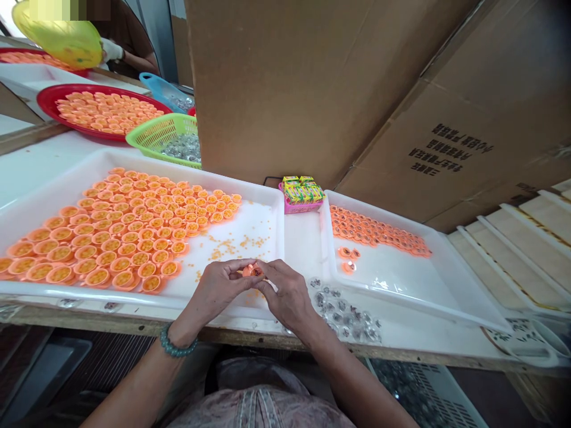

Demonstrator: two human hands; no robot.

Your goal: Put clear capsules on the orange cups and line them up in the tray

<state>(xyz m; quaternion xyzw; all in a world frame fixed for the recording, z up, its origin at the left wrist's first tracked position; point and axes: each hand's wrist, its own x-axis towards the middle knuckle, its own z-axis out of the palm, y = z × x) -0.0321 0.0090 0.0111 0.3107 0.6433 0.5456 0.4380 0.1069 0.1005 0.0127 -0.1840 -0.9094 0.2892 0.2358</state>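
Note:
My left hand (pixel 220 288) and my right hand (pixel 288 292) meet over the near right corner of a white tray (pixel 280 238). Between their fingertips is a small orange plastic cup (pixel 250 270) with a shiny, dark-centred piece at its top; the fingers partly hide it. Rows of similar orange cups (pixel 120 241) with yellow bits inside fill the tray's left side. Loose yellow bits (pixel 232 245) are scattered on its floor. Beside my right hand, several transparent plastic pieces (pixel 343 312) lie on the table. A second white tray (pixel 401 282) holds capped orange cups (pixel 377 229).
Behind stand a red tray (pixel 47 101) of orange pieces, a green basket (pixel 151 128) and a blue scoop (pixel 154 83). A pink basket (pixel 303 207) holds small yellow-green boxes. Cardboard (pixel 285 89) walls the back. A mug (pixel 526 342) sits right. Another person's gloved hand (pixel 111 50) holds a yellow basin.

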